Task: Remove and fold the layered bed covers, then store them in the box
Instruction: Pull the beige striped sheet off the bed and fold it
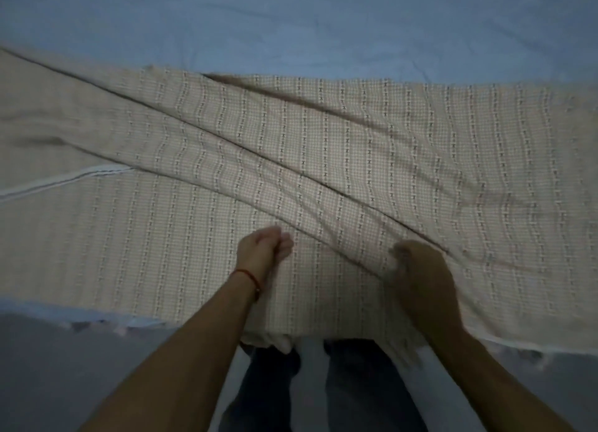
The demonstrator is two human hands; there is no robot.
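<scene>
Across the bed, head view: a beige woven bed cover with dotted stripes lies spread over a pale blue sheet, its long axis running left to right in front of the person. A diagonal fold ridge crosses it from upper left down to lower right, ending at the right hand. The near fringed edge hangs over the bedside just above the person's legs. The left hand, with a red thread bracelet at the wrist, hovers over the cloth with fingers curled and apparently holding nothing. The right hand is motion-blurred; it seems to gather the fold, but whether it grips cannot be told. The fold lies nearer the right hand, so that hand probably leads the next pull. No box is in view.
</scene>
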